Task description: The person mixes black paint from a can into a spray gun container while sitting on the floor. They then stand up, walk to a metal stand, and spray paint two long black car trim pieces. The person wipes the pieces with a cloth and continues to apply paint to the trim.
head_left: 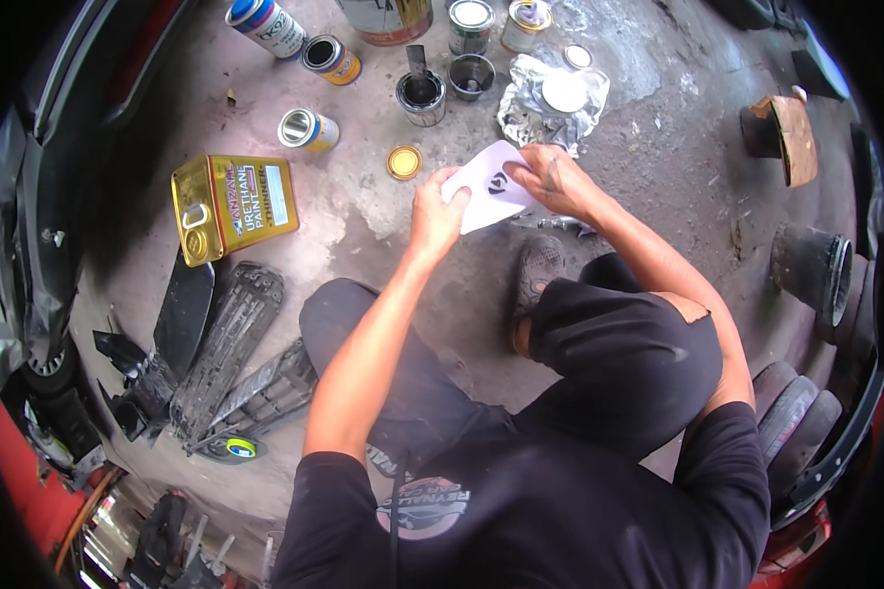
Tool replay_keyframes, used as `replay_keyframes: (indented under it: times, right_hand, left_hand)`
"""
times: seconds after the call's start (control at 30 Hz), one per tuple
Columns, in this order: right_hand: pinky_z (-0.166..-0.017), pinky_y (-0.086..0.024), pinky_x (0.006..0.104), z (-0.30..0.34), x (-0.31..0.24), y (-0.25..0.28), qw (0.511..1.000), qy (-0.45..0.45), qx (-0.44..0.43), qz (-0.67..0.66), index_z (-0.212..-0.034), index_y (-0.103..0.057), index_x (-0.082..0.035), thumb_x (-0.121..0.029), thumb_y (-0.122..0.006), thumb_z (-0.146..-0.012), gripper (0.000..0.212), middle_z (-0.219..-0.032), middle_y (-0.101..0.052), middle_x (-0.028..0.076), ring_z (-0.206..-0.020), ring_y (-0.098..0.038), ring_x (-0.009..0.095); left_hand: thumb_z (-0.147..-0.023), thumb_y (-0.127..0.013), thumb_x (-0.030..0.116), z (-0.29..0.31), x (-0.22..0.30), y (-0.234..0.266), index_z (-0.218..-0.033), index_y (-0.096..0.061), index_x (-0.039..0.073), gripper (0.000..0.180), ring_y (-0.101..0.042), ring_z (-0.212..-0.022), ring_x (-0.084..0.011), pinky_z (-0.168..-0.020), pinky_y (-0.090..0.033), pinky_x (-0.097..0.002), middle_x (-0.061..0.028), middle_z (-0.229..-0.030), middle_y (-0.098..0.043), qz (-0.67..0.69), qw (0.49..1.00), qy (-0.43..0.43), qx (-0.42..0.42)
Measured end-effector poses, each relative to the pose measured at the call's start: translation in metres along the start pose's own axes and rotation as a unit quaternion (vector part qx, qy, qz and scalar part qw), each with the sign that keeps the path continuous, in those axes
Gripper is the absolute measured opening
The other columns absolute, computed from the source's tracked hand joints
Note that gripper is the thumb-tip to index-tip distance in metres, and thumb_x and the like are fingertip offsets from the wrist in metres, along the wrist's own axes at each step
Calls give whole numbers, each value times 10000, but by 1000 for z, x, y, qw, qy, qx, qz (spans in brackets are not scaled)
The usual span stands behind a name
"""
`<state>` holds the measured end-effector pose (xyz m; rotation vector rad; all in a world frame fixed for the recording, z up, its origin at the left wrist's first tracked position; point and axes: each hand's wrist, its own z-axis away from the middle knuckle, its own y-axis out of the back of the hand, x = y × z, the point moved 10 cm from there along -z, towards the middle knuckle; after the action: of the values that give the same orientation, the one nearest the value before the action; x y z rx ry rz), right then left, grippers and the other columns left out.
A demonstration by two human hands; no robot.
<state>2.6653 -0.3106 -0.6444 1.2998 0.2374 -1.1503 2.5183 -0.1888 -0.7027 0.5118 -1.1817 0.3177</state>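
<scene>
Between my two hands is a flat white paper piece (483, 203) with a rounded edge and dark marks in its middle. My left hand (434, 214) pinches its left side, thumb on top. At the opposite side, my right hand (557, 184) grips the upper right edge. Beyond the paper stand a can of dark paint (422, 110) with a flat stirring stick (417, 61) in it and a dark cup (471, 75). Close to my right hand lies crumpled whitish plastic or cloth (527, 120) with a round white lid (564, 90) on it.
A gold rectangular thinner can (283, 208) stands left, near an opened small can (307, 131) and a gold lid (404, 162). More paint cans (332, 61) line the far side. Black plastic car parts (231, 344) lie at left. Buckets (805, 270) and tires (796, 417) sit right.
</scene>
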Motion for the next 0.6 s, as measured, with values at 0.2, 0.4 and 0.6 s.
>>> replay_keyframes:
  times: [0.2, 0.4, 0.6]
  right_hand:
    - [-862, -538, 498, 7, 6, -5, 999, 27, 19, 41, -954, -711, 12, -341, -612, -1014, 372, -1008, -700, 232, -970, -686, 422]
    - [-869, -546, 497, 4, -13, -6, 997, 63, 29, 41, -947, -715, 0, -308, -603, -1015, 334, -993, -698, 220, -962, -685, 416]
    - [-877, -545, 500, 12, -2, -1, 998, 42, 32, 45, -986, -731, -9, -279, -598, -1006, 302, -1004, -701, 214, -989, -683, 417]
  left_hand:
    - [-932, -768, 281, -38, 62, 62, -1393, -566, 13, 571, -694, -943, -278, -832, -556, -404, -165, -1171, -673, -66, 979, -98, 164]
    - [-881, -816, 276, -155, 90, 90, -1209, -678, -1, 451, -677, -867, -291, -795, -541, -414, -176, -1048, -707, -210, 930, -251, 169]
    - [-889, -795, 235, -133, 77, 96, -864, -693, -56, 310, -587, -687, -152, -667, -489, -358, -102, -722, -684, -135, 955, -156, 215]
